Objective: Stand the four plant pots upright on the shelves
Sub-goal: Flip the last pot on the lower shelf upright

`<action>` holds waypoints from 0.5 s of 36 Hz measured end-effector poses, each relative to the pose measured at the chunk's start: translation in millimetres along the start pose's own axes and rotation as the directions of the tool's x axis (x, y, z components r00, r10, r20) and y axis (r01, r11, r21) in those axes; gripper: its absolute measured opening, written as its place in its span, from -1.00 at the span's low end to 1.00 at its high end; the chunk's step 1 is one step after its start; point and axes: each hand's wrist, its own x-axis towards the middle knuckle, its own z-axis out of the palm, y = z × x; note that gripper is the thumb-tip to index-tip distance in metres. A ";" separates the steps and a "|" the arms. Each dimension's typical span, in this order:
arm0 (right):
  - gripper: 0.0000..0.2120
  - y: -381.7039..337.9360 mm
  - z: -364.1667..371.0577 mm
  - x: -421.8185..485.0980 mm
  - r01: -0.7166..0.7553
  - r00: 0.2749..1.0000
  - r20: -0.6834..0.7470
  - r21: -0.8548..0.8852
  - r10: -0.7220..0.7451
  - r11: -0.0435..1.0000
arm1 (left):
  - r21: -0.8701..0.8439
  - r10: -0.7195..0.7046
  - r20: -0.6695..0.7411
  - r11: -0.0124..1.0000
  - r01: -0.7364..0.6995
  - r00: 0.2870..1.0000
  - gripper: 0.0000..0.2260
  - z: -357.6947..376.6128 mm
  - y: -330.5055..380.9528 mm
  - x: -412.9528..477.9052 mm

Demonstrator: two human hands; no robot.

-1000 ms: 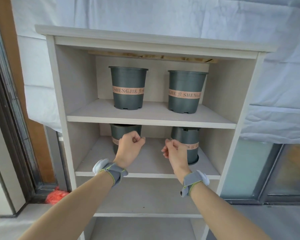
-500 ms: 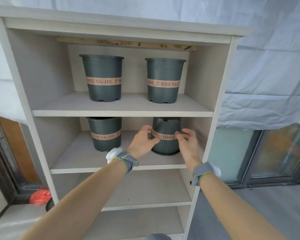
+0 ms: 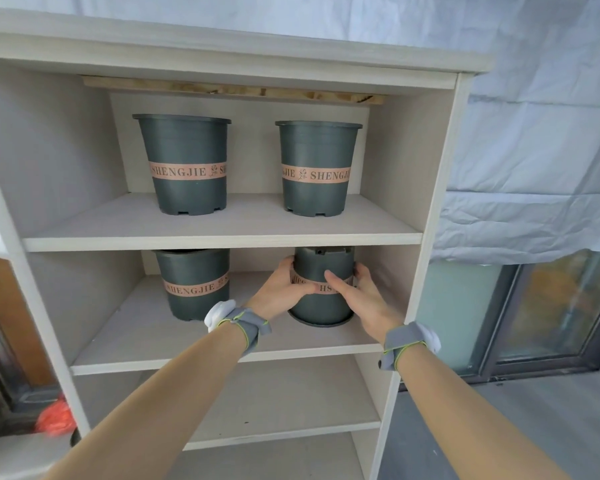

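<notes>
On the middle shelf [image 3: 222, 344], both hands' grip flanks the upside-down pot [image 3: 321, 299].

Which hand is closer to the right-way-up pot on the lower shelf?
Left. The left hand is between that upright pot and the upside-down pot it grips; the right hand is on the upside-down pot's far side.

Three dark green pots [image 3: 187, 168] [image 3: 316, 171] [image 3: 194, 284] stand upright on the shelves [image 3: 222, 233]; the fourth pot [image 3: 321, 306] sits upside down, lower right.
</notes>
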 end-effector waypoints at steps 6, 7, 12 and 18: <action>-0.32 2.1 3.1 -13.5 0.050 0.997 -0.062 0.075 -0.045 0.996 | -0.002 -0.001 -0.145 1.000 0.001 0.989 -0.35 1.6 -11.6 -12.7; -0.29 1.6 3.6 -17.2 0.061 0.996 -0.073 0.088 -0.054 0.994 | 0.007 0.017 -0.173 1.000 -0.016 0.985 -0.36 0.8 -10.5 -17.0; -0.21 -3.4 2.8 -40.5 0.086 0.995 -0.060 0.094 -0.081 0.992 | 0.046 0.080 -0.213 0.996 -0.072 0.974 -0.47 -3.9 1.9 -42.3; -0.13 -10.7 -2.4 -70.9 0.080 0.997 -0.025 0.041 -0.079 0.996 | 0.080 0.124 -0.243 0.991 -0.108 0.962 -0.47 -13.2 2.7 -68.5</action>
